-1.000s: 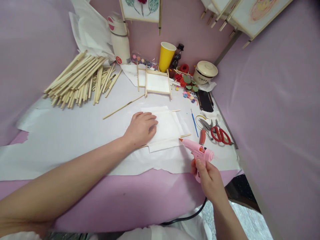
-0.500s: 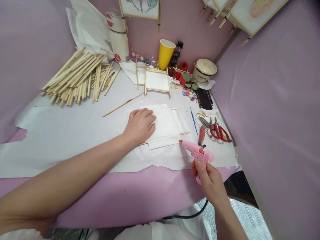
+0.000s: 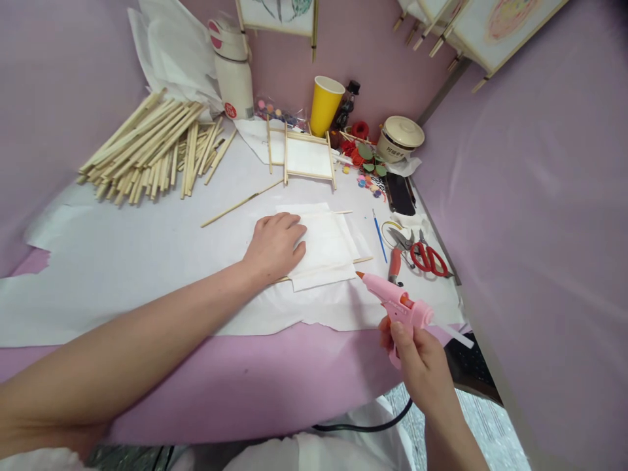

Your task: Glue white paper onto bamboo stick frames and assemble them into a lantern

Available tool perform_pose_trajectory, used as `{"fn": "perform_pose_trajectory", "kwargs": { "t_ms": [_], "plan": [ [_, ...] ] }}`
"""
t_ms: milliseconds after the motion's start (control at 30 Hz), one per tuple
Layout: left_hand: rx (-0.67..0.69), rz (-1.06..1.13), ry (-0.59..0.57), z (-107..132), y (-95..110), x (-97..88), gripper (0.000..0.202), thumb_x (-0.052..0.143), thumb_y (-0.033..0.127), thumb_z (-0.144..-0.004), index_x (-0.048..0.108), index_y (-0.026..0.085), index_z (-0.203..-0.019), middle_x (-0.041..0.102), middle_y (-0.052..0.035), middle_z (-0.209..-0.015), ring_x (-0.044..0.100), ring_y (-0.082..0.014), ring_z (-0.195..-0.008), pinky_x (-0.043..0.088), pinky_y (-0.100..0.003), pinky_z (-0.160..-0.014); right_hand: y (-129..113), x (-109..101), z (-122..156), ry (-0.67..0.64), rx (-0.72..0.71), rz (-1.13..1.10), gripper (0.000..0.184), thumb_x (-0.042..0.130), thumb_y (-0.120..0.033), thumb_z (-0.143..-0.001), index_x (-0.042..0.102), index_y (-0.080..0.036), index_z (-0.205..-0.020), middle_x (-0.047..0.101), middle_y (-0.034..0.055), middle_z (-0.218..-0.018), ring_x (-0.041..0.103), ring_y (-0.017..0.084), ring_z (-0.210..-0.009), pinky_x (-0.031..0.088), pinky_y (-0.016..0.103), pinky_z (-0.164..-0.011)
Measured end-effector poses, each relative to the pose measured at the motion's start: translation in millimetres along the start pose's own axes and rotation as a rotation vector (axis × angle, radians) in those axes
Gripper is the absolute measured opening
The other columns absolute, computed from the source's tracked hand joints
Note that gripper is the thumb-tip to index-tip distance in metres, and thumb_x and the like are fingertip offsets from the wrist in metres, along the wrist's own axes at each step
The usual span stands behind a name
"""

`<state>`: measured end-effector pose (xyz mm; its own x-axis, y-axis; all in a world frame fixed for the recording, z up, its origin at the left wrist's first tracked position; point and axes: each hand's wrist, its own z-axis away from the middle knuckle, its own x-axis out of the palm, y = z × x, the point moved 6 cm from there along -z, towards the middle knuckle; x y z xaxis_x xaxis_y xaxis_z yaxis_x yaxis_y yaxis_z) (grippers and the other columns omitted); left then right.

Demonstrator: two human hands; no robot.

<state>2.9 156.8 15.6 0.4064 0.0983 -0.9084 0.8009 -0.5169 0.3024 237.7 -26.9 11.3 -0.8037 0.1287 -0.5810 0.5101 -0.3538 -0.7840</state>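
My left hand (image 3: 275, 246) lies flat, fingers spread, on a white paper square (image 3: 328, 247) that covers thin wooden sticks on the table. My right hand (image 3: 420, 358) grips a pink glue gun (image 3: 400, 305) by its handle. Its orange nozzle points up and left, a little off the paper's lower right corner. A white glue stick juts from the gun's back end. A black cord runs down from the gun below the table edge.
A pile of wooden sticks (image 3: 152, 150) lies at the back left. A small stick-and-paper frame (image 3: 304, 157), a yellow cup (image 3: 324, 104), a white bottle (image 3: 233, 72) and a lidded pot (image 3: 400, 139) stand at the back. Red scissors (image 3: 429, 256), pliers (image 3: 398, 252) and a blue brush (image 3: 377, 234) lie to the right.
My right hand has drawn the glue gun back and slightly right, away from the paper's corner; the glue stick at its rear now shows. My left hand stays pressed on the paper.
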Motion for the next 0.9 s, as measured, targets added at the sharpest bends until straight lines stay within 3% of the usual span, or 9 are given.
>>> {"fn": "perform_pose_trajectory", "kwargs": {
  "t_ms": [233, 367, 900],
  "plan": [
    [0.004, -0.001, 0.009, 1, 0, -0.4, 0.028, 0.051, 0.024, -0.085, 0.068, 0.02, -0.107, 0.061, -0.0099, -0.13, 0.051, -0.0285, -0.124, 0.038, -0.049, -0.101, -37, 48, 7, -0.207, -0.059, -0.054, 0.053, 0.046, -0.064, -0.09, 0.065, -0.016, -0.074, 0.06, 0.003, -0.064, 0.052, 0.016, -0.06, 0.038, 0.026, -0.057],
    [0.0, 0.009, 0.01, 1, 0, 0.0, 0.027, 0.051, 0.024, -0.085, 0.068, 0.02, -0.107, 0.061, -0.0101, -0.129, 0.051, -0.0285, -0.123, 0.038, -0.049, -0.101, -46, 68, 6, -0.279, -0.075, -0.033, 0.054, 0.044, -0.064, -0.091, 0.064, -0.015, -0.077, 0.061, 0.0037, -0.068, 0.052, 0.016, -0.061, 0.038, 0.026, -0.058],
    [0.002, -0.019, -0.007, 1, 1, -0.1, 0.025, 0.052, 0.023, -0.086, 0.069, 0.019, -0.104, 0.062, -0.0098, -0.127, 0.052, -0.0271, -0.12, 0.038, -0.046, -0.098, -47, 74, 6, -0.33, -0.125, 0.059, 0.051, 0.041, -0.06, -0.094, 0.056, -0.017, -0.07, 0.053, 0.0014, -0.061, 0.048, 0.015, -0.06, 0.035, 0.025, -0.056]
  ]
}}
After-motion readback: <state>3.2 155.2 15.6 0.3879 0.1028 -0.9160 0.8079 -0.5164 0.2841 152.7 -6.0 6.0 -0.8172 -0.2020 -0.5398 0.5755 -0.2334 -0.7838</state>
